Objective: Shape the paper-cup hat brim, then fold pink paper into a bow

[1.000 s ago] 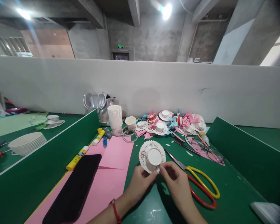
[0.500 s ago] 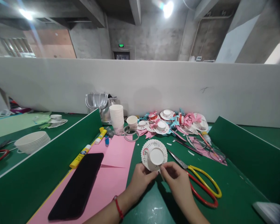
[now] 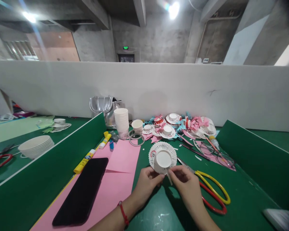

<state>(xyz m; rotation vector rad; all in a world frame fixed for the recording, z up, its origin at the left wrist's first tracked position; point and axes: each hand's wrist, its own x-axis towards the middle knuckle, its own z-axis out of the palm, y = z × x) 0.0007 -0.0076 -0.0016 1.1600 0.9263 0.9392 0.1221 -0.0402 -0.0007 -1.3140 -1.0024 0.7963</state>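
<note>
Fringed paper cup (image 3: 163,158) is held above the green table (image 3: 156,211), right between the two hands, with its round white base tipped toward the camera and the slit rim fanned out all around like a little hat brim. Some red print can be made out on the left of the fringe. The lower edge is gripped by the left hand (image 3: 146,183), thumb pressed along the front; the other fingers are mostly tucked out of sight, so how they're set can't be told. At the lower right edge, the thumb and fingertips of the right hand (image 3: 186,181) are pinched together on the fringe, by a narrow white strip (image 3: 170,180) that hangs down there. A red bracelet (image 3: 124,214) is worn on the left wrist.

Scissors (image 3: 195,172) with one yellow and one red handle are laid just beside the right hand, blades partly blocked by it. Over on the left, a black phone (image 3: 83,192) is set on pink paper (image 3: 121,157), with a glue stick (image 3: 84,161) near its top end. Farther back, a stack of white cups (image 3: 122,123) is parked by a silver bag (image 3: 102,107), and more fringed cups (image 3: 168,131) are heaped up with pink and blue paper bits
</note>
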